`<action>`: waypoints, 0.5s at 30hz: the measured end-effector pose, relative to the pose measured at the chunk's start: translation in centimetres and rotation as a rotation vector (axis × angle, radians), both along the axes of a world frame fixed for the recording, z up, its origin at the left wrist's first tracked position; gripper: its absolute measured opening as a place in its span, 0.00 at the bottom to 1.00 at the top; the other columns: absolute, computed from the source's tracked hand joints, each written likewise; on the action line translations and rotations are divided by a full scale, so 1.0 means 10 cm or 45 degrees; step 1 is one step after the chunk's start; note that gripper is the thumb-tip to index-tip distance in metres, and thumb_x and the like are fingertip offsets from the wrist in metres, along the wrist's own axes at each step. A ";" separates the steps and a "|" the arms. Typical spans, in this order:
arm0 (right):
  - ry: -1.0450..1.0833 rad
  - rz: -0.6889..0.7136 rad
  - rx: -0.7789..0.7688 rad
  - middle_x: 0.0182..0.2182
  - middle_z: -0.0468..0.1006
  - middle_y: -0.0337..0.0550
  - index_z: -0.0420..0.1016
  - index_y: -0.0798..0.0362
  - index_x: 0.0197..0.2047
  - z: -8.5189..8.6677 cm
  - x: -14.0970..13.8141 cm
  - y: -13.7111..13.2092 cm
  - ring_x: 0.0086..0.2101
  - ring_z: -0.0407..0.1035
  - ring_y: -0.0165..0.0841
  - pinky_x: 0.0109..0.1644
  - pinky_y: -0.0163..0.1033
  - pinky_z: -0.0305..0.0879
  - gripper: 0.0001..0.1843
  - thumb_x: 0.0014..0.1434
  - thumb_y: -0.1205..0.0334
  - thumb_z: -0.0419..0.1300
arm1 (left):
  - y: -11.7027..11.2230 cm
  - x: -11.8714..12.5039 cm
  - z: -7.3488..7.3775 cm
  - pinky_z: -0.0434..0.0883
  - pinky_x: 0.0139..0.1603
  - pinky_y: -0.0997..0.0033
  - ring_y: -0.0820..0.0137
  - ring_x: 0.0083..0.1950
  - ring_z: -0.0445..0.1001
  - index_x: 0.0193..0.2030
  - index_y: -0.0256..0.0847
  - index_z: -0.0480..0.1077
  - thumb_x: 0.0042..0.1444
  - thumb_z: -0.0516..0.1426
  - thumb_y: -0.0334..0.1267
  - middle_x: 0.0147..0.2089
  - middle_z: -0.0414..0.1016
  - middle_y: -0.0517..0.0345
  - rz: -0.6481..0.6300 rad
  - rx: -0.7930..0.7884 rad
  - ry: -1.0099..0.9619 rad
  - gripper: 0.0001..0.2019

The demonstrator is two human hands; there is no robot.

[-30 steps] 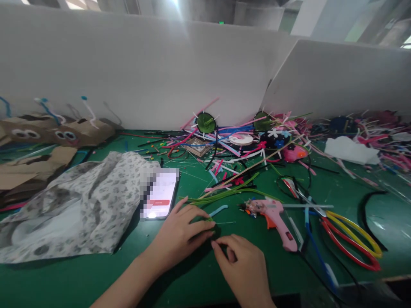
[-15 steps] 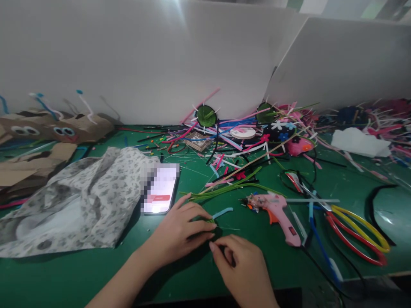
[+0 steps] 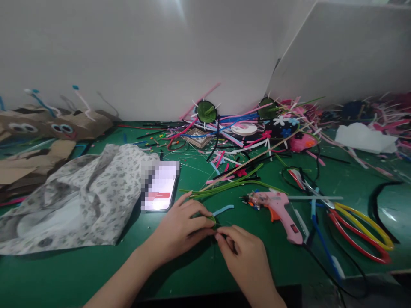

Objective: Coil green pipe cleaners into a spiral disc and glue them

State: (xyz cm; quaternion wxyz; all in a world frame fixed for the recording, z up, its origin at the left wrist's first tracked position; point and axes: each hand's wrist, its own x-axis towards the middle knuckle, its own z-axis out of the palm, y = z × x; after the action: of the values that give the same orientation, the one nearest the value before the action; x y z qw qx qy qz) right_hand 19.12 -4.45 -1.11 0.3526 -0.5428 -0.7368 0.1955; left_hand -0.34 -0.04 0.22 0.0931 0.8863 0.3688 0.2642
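My left hand (image 3: 184,226) reaches in over the green table, thumb and fingers pinching a small piece of green pipe cleaner (image 3: 212,219), mostly hidden by the fingers. A short light-blue pipe cleaner (image 3: 224,209) sticks out just beyond those fingertips; I cannot tell whether it is joined to the green piece. Close by on the right, my right hand (image 3: 242,248) has its thumb and forefinger pressed together near the left fingertips. What it pinches, if anything, is too small to make out. Long green pipe cleaners (image 3: 231,187) lie just past my left hand.
A pink glue gun (image 3: 282,209) lies right of my hands, with red-and-yellow-handled scissors (image 3: 356,226) farther right. A lit phone (image 3: 160,188) and patterned cloth (image 3: 93,196) lie left. Several pipe cleaners and flower pieces are heaped at the back near a white ribbon roll (image 3: 244,129).
My right hand has moved slightly up and to the right, its fingertips still near the left ones. My left hand stays nearly in place. The view has shifted slightly.
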 end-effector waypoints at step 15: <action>-0.397 -0.413 0.170 0.16 0.64 0.33 0.76 0.49 0.34 0.02 0.38 -0.18 0.17 0.63 0.27 0.23 0.33 0.53 0.17 0.64 0.50 0.51 | 0.00 0.02 0.02 0.52 0.65 0.52 0.72 0.44 0.75 0.41 0.49 0.73 0.61 0.57 0.40 0.41 0.77 0.63 0.006 -0.024 -0.014 0.04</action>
State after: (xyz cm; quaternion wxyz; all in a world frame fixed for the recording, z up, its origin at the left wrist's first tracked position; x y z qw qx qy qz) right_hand 22.91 -6.24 -0.93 0.2964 -0.6531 -0.6968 0.0008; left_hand -0.17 -0.09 0.39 0.1029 0.8831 0.3728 0.2656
